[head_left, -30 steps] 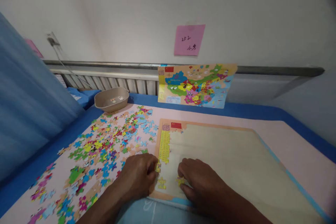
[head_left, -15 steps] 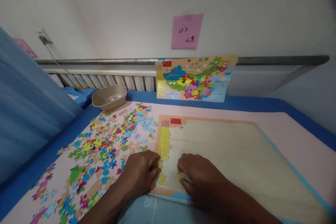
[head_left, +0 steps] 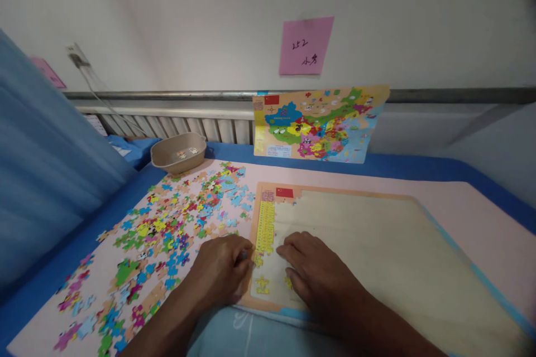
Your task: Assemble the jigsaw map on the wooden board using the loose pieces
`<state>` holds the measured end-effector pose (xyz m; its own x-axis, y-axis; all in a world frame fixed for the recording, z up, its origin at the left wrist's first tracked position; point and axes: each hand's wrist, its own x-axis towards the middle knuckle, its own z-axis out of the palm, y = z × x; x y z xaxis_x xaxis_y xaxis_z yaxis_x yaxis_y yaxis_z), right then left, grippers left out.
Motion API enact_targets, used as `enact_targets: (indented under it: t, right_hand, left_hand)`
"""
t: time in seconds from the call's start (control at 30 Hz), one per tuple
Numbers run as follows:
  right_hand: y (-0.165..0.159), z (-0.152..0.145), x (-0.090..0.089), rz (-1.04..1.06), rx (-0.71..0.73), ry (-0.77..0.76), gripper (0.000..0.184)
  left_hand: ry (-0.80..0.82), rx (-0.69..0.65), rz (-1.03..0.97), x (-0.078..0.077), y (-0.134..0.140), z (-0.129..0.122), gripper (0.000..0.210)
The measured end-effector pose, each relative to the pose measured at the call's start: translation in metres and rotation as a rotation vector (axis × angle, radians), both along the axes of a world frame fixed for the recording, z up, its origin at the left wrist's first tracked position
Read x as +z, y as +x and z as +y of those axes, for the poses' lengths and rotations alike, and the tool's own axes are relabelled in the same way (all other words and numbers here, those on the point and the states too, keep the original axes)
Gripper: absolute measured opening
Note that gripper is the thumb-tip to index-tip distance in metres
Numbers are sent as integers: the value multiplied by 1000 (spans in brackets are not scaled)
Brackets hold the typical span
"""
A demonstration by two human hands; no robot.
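Note:
A puzzle board [head_left: 355, 240] with an orange and blue border lies before me. Joined yellow puzzle pieces [head_left: 264, 226] run down its left side below a red flag corner [head_left: 285, 193]. My left hand [head_left: 224, 268] is closed at the left border, its fingertips on a yellow puzzle piece [head_left: 258, 260] at the bottom of that strip. Another yellow piece [head_left: 262, 285] lies loose just below. Over the board my right hand [head_left: 314, 268] hovers with thumb and fingers apart, and a further yellow piece [head_left: 288, 283] shows partly beside its thumb.
Many loose colourful pieces [head_left: 167, 245] spread over the pink sheet on the left. Behind them stands a beige basin [head_left: 179, 155] with a few pieces inside. A map picture [head_left: 318, 125] leans against the rail, below a pink note [head_left: 306, 46]. A blue curtain [head_left: 54, 173] hangs at left.
My right hand's fingers have shifted up and opened away from the yellow piece near the thumb. My left hand stays at the border. The whole view has shifted slightly.

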<state>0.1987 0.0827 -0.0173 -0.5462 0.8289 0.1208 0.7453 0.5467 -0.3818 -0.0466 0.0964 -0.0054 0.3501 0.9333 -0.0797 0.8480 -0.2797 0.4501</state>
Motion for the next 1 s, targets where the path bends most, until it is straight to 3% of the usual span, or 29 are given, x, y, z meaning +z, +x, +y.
enact_targets:
  t: [0.17, 0.47, 0.7, 1.0]
  right_hand:
    - [-11, 17, -3, -61, 52, 60, 50]
    - [-17, 30, -14, -82, 134, 116, 48]
    - [-18, 24, -23, 4, 107, 342, 32]
    - [-21, 24, -19, -58, 87, 268, 30]
  left_hand:
    - [-15, -94, 42, 8, -2, -12, 14]
    - [-22, -142, 101, 9, 6, -22, 15]
    - [29, -165, 210, -2, 12, -19, 20]
    - [71, -260, 263, -17, 10, -20, 25]
